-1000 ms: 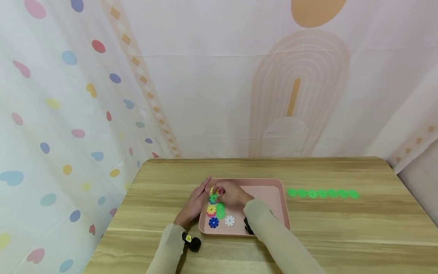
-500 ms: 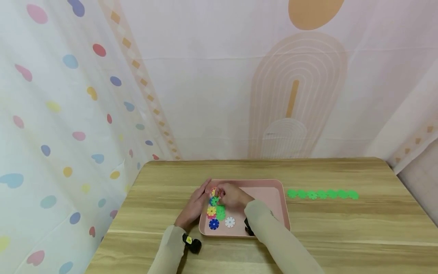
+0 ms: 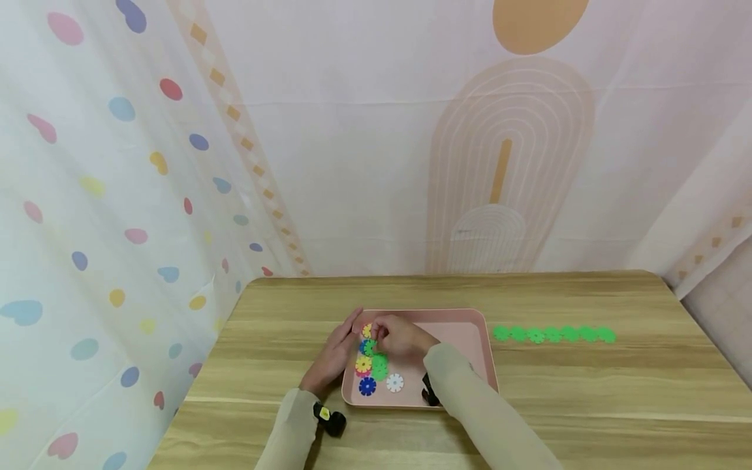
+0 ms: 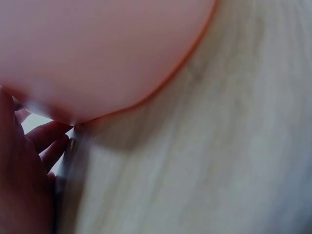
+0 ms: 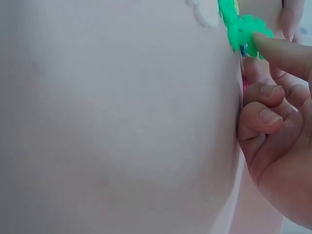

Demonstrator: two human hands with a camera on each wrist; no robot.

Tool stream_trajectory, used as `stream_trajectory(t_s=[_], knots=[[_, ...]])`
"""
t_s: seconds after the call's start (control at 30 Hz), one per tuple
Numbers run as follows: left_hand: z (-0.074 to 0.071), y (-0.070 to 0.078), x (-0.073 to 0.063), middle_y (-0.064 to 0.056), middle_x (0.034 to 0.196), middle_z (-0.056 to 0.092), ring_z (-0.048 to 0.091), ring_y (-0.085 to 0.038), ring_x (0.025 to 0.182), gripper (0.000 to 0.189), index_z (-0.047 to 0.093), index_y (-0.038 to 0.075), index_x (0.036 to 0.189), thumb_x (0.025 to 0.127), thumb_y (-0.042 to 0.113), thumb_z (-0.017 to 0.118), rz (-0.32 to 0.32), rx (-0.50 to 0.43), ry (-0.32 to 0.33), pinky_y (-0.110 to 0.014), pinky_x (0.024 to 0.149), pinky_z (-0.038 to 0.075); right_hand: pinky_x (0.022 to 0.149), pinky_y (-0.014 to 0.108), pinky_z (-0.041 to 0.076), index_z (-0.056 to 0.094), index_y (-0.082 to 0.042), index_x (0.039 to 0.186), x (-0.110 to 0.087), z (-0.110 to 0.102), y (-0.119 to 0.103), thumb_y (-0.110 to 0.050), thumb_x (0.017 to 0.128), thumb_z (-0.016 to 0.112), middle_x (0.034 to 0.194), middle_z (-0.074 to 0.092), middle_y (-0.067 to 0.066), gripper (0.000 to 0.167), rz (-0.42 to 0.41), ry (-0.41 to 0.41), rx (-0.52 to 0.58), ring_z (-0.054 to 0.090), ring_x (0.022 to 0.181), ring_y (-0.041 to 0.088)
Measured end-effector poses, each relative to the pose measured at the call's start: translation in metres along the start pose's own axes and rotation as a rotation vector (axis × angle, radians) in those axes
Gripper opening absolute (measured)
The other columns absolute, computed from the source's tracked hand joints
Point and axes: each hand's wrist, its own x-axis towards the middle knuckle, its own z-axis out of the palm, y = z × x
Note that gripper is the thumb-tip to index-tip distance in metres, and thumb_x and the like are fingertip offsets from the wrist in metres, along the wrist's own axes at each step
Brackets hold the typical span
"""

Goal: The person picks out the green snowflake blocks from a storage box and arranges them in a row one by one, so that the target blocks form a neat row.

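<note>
Inside the pink tray (image 3: 446,331), my right hand (image 3: 398,334) is at the left part among notched plastic snowflake discs. Its thumb and curled fingers pinch a green disc (image 5: 253,35), tilted in the right wrist view. A blue disc lies partly under it, and a yellow disc (image 3: 367,330) shows behind. Nearer me are another yellow disc (image 3: 363,364) over a pink one, a green pair (image 3: 380,367), a dark blue disc (image 3: 367,386) and a white disc (image 3: 395,382). My left hand (image 3: 333,356) rests along the tray's left rim, fingers extended.
A row of several green discs (image 3: 552,335), overlapping or joined edge to edge, lies on the wooden table (image 3: 558,391) right of the tray. A patterned curtain (image 3: 364,163) hangs behind the table's far edge.
My right hand has shifted slightly toward me, and the green disc at its fingertips has moved a little right, showing more of the blue disc beneath. My left hand stays at the rim.
</note>
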Motion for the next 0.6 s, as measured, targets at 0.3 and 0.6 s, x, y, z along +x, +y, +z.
stream_trajectory(t_s=[0.3, 0.6], knots=[[0.001, -0.006, 0.002, -0.009, 0.164, 0.021, 0.017, -0.033, 0.151, 0.051, 0.023, 0.019, 0.159, 0.109, 0.024, 0.031, 0.031, 0.065, 0.028, -0.058, 0.12, 0.013, 0.074, 0.022, 0.048, 0.063, -0.01, 0.093, -0.004, -0.004, 0.003, 0.007, 0.088, 0.06, 0.086, 0.061, 0.001, 0.018, -0.022, -0.005, 0.034, 0.055, 0.08, 0.011], [0.001, -0.007, 0.003, -0.006, 0.163, 0.023, 0.018, -0.031, 0.151, 0.051, 0.021, 0.027, 0.159, 0.109, 0.029, 0.031, -0.031, 0.011, 0.016, -0.059, 0.12, 0.012, 0.073, 0.025, 0.047, 0.064, -0.008, 0.099, -0.016, -0.021, 0.001, 0.006, 0.088, 0.06, 0.085, 0.061, 0.0, 0.019, 0.009, -0.013, 0.065, 0.054, 0.079, 0.014]])
